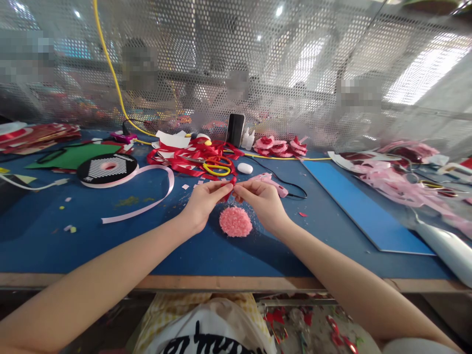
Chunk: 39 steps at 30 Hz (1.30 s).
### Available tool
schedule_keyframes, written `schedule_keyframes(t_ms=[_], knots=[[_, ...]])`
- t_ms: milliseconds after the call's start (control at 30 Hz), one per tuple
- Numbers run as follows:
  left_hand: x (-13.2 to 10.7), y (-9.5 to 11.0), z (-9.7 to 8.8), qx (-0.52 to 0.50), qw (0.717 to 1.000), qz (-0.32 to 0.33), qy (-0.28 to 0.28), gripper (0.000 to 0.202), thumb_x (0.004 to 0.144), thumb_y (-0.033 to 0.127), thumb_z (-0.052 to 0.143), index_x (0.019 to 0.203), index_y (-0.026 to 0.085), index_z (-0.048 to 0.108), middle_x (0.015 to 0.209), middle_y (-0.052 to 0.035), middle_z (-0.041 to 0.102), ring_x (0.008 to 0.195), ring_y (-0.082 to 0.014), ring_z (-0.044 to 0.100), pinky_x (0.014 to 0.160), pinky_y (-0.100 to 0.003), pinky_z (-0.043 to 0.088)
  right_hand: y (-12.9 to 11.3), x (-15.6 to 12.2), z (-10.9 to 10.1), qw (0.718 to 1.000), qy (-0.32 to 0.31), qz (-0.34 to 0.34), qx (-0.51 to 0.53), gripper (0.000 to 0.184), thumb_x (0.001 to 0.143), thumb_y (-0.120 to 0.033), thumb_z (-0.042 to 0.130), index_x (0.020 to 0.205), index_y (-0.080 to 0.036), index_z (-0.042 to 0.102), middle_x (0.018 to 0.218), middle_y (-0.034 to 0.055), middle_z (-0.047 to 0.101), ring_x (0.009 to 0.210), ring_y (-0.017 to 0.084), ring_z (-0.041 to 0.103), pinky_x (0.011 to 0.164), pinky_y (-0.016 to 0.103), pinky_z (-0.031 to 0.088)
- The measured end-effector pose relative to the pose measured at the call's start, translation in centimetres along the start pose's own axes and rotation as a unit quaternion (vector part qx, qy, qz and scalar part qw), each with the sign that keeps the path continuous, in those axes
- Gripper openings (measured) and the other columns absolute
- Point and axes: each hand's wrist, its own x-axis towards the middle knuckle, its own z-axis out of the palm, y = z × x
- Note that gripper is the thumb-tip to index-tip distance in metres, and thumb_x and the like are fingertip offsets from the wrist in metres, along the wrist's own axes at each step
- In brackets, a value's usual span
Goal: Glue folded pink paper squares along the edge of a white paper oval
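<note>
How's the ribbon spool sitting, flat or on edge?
Flat: the ribbon spool lies round face up on the table, pink ribbon unwound beside it.

Ball (236,221) on tabletop (110,241), centre front. From it: left hand (202,200) and right hand (262,199) just behind at 12, ribbon scrap (229,190) held between them. Glue gun (272,182) at 1. Scissors (216,167) at 11. Phone (235,129) far back at 12. Spool (107,169) at 10, well apart. Board (365,209) at 3.

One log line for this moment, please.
left hand: pinches red ribbon piece | right hand: pinches same piece | pink pompom: lies between wrists
</note>
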Motion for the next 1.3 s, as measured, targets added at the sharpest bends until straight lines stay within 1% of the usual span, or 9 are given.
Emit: schedule_keyframes(t_ms=[133, 267, 367, 467, 633, 800, 1000, 1167, 1300], knots=[[0.1, 0.1, 0.0, 0.008, 1.000, 0.011, -0.001, 0.027, 0.071, 0.036, 0.085, 0.089, 0.017, 0.079, 0.092, -0.0055, 0.077, 0.087, -0.0165, 0.066, 0.089, -0.033, 0.050, 0.1, -0.1, -0.1, 1.000, 0.000, -0.004, -0.023, 0.026, 0.077, -0.042, 0.076, 0.072, -0.017, 0.071, 0.067, 0.0023, 0.068, 0.064, 0.013, 0.058, 0.065, 0.031, 0.046], [0.1, 0.2, -0.1, 0.036, 0.998, 0.044, 0.022, 0.026, 0.071, 0.035, 0.086, 0.090, 0.019, 0.081, 0.092, -0.0046, 0.078, 0.084, -0.0162, 0.065, 0.087, -0.033, 0.050, 0.3, 0.0, -0.2, 0.999, -0.008, -0.003, -0.037, 0.027, 0.078, -0.040, 0.075, 0.067, -0.017, 0.066, 0.066, 0.0015, 0.066, 0.063, 0.012, 0.056, 0.062, 0.029, 0.045], [0.1, 0.4, -0.2, 0.051, 0.997, 0.051, 0.025, 0.027, 0.071, 0.037, 0.086, 0.091, 0.020, 0.081, 0.092, -0.0050, 0.078, 0.084, -0.0177, 0.066, 0.085, -0.034, 0.051, 0.3, 0.1, -0.3, 0.999, -0.018, -0.011, -0.026, 0.026, 0.078, -0.043, 0.075, 0.082, -0.018, 0.071, 0.076, 0.0021, 0.070, 0.070, 0.013, 0.060, 0.067, 0.029, 0.047], [-0.1, 0.6, -0.2, 0.055, 0.997, 0.047, 0.014, 0.034, 0.066, 0.037, 0.090, 0.092, 0.018, 0.079, 0.091, -0.0057, 0.078, 0.086, -0.0187, 0.068, 0.085, -0.034, 0.052, 0.1, 0.2, -0.2, 1.000, -0.022, -0.021, -0.007, 0.035, 0.076, -0.048, 0.077, 0.097, -0.020, 0.074, 0.089, 0.0035, 0.074, 0.078, 0.015, 0.063, 0.074, 0.031, 0.050], [-0.2, 0.8, 0.1, 0.021, 0.999, 0.029, 0.013, 0.033, 0.061, 0.039, 0.093, 0.081, 0.017, 0.077, 0.082, -0.0024, 0.075, 0.078, -0.0150, 0.066, 0.083, -0.033, 0.052, 0.2, 0.3, -0.1, 0.999, 0.006, -0.039, 0.001, 0.035, 0.076, -0.054, 0.077, 0.075, -0.020, 0.072, 0.074, 0.0022, 0.069, 0.069, 0.014, 0.057, 0.067, 0.030, 0.046], [-0.3, 0.9, 0.1, -0.032, 0.999, -0.015, -0.016, 0.030, 0.065, 0.040, 0.090, 0.078, 0.018, 0.074, 0.081, -0.0003, 0.073, 0.082, -0.0138, 0.066, 0.084, -0.030, 0.052, 0.3, 0.3, -0.3, 0.999, 0.019, -0.044, -0.006, 0.039, 0.079, -0.055, 0.075, 0.067, -0.020, 0.065, 0.065, 0.0017, 0.065, 0.063, 0.013, 0.054, 0.063, 0.031, 0.043], [-0.4, 1.0, 0.1, -0.014, 1.000, -0.008, -0.027, 0.027, 0.072, 0.037, 0.084, 0.074, 0.016, 0.068, 0.077, -0.0009, 0.069, 0.080, -0.0149, 0.066, 0.085, -0.033, 0.053, 0.5, 0.3, -0.4, 0.999, 0.018, -0.040, -0.005, 0.039, 0.080, -0.054, 0.074, 0.065, -0.021, 0.060, 0.061, 0.0007, 0.063, 0.062, 0.014, 0.056, 0.065, 0.032, 0.043], [-0.4, 0.8, 0.4, -0.057, 0.998, 0.001, -0.026, 0.026, 0.078, 0.035, 0.081, 0.081, 0.016, 0.063, 0.081, -0.0013, 0.071, 0.082, -0.0154, 0.068, 0.088, -0.033, 0.052, 1.0, 0.4, -0.2, 0.997, 0.039, -0.057, 0.018, 0.036, 0.083, -0.052, 0.072, 0.068, -0.022, 0.058, 0.065, -0.0005, 0.062, 0.064, 0.013, 0.054, 0.067, 0.031, 0.043], [-0.4, 0.7, 0.5, -0.062, 0.995, -0.048, -0.057, 0.030, 0.079, 0.038, 0.082, 0.091, 0.015, 0.069, 0.085, -0.0036, 0.074, 0.084, -0.0141, 0.068, 0.090, -0.030, 0.051, 1.1, 0.4, -0.3, 0.996, 0.056, -0.062, 0.024, 0.031, 0.084, -0.048, 0.073, 0.073, -0.021, 0.063, 0.066, -0.0009, 0.063, 0.065, 0.012, 0.056, 0.069, 0.030, 0.044]])
